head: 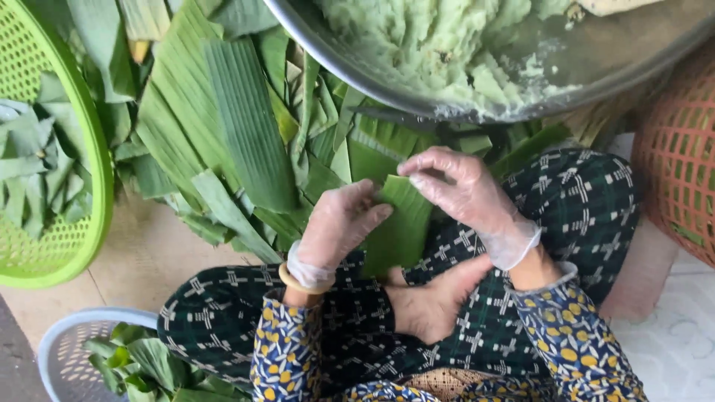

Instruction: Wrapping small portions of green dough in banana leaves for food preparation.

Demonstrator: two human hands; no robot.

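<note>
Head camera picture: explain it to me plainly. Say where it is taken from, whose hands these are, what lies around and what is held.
There is no machine here. The one picture comes from a camera worn on a person's head, looking down at their own lap and hands. The person sits low with legs crossed in dark patterned trousers.

Both hands wear thin clear gloves. The left hand and the right hand together hold a folded green leaf strip; fingers of the right hand pinch its top edge.

Ahead lies a heap of long green leaves. Above it is a big metal bowl with pale green dough. At left a green basket holds folded leaves. A pale blue basket with leaf scraps sits lower left, and an orange basket at right.
</note>
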